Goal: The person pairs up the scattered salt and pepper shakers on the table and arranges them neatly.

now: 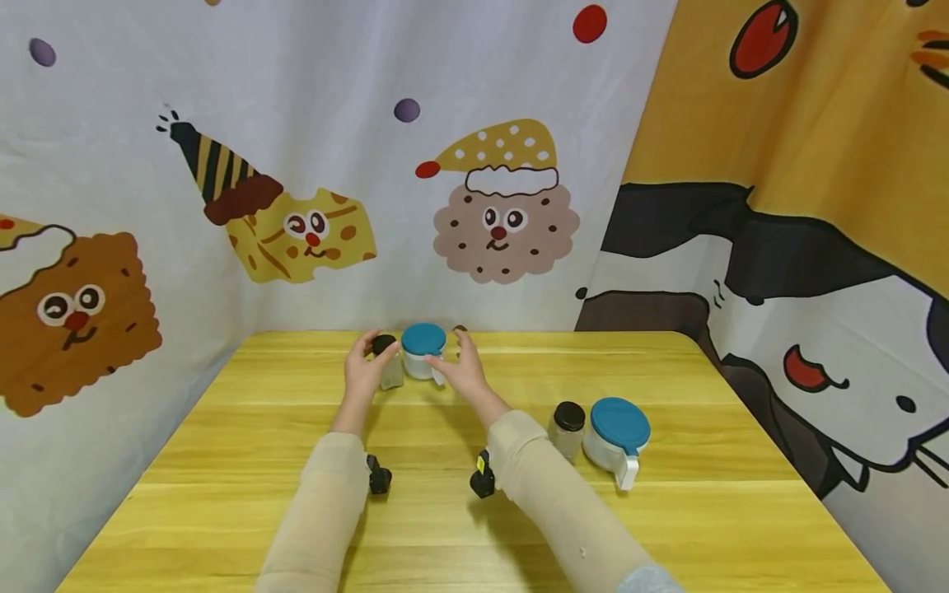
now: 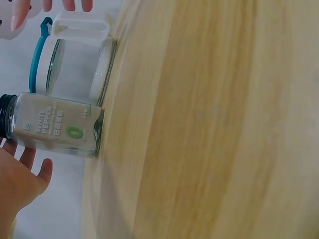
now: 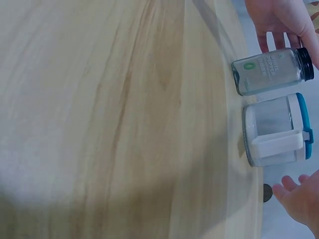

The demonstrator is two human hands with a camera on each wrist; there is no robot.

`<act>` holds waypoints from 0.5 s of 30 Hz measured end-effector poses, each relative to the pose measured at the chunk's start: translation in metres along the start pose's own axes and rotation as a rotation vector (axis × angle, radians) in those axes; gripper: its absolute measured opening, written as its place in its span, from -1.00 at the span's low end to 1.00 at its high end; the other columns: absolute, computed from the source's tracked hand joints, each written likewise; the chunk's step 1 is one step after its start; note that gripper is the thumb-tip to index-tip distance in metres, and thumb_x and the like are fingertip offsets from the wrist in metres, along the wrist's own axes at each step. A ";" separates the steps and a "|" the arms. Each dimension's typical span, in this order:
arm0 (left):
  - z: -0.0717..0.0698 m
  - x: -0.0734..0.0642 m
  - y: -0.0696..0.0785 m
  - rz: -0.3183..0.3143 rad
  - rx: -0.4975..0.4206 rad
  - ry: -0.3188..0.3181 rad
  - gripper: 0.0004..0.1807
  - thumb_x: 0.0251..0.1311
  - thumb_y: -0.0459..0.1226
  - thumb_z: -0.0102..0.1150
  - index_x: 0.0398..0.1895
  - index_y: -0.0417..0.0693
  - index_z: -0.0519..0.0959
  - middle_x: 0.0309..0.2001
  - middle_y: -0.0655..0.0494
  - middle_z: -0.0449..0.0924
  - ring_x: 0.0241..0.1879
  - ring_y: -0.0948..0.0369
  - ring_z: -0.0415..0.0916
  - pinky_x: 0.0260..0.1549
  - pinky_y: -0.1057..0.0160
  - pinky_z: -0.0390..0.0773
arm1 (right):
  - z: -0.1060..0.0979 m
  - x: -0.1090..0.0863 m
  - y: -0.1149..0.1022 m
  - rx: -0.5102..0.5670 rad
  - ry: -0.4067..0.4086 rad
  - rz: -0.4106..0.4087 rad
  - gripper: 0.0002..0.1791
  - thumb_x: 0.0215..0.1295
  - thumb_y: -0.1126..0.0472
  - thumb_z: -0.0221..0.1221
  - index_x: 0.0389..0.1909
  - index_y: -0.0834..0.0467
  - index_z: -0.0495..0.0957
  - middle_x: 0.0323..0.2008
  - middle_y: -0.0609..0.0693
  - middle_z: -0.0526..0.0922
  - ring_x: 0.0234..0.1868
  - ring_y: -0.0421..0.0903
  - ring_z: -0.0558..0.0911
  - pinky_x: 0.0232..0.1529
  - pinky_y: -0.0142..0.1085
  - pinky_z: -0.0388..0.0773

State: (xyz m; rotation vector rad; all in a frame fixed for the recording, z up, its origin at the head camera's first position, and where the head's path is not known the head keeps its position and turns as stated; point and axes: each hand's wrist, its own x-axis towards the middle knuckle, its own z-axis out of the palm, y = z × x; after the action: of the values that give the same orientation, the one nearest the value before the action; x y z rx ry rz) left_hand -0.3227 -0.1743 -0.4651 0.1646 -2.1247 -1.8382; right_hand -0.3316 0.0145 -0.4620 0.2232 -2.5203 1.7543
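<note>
My left hand [image 1: 361,371] is at a glass white pepper bottle [image 2: 60,124] with a black lid. Its spread fingers reach behind the bottle and the thumb comes near the lid; whether they touch it I cannot tell. Beside that bottle stands a clear glass jar [image 3: 269,117] with a blue lid [image 1: 423,338] and a white handle [image 3: 277,144]. My right hand [image 1: 463,369] is on the jar's right side, thumb and fingers spread apart. In the right wrist view a gap shows between its fingertips and the jar.
Nearer on the right stand a second black-lidded bottle [image 1: 567,431] and another blue-lidded jar [image 1: 619,424] with a white handle, close together. The right sleeve [image 1: 549,469] passes just left of them. A patterned curtain [image 1: 334,148] hangs behind the wooden table [image 1: 245,461].
</note>
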 end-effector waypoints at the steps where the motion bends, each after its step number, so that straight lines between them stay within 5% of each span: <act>1: 0.001 0.000 0.000 -0.003 -0.001 -0.003 -0.36 0.17 -0.15 0.33 0.30 -0.16 0.39 0.29 -0.14 0.31 0.24 -0.06 0.21 0.16 -0.05 0.30 | 0.000 0.000 -0.001 0.001 -0.004 0.000 -0.06 0.19 0.02 0.32 0.46 0.20 0.03 0.39 0.24 0.13 0.32 0.23 0.23 0.21 0.04 0.28; 15: 0.003 -0.001 -0.003 -0.028 -0.042 0.028 -0.34 0.15 -0.07 0.33 0.29 -0.13 0.41 0.26 -0.13 0.34 0.20 -0.05 0.23 0.11 -0.02 0.33 | 0.001 0.005 -0.009 -0.002 -0.083 0.033 -0.05 0.22 0.00 0.29 0.49 0.11 -0.03 0.44 0.15 0.03 0.37 0.20 0.16 0.24 0.05 0.23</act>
State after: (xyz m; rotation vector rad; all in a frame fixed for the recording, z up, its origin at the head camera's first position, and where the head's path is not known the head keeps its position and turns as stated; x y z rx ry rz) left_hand -0.3233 -0.1713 -0.4689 0.2106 -2.0739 -1.8832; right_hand -0.3349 0.0105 -0.4537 0.2617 -2.5973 1.7903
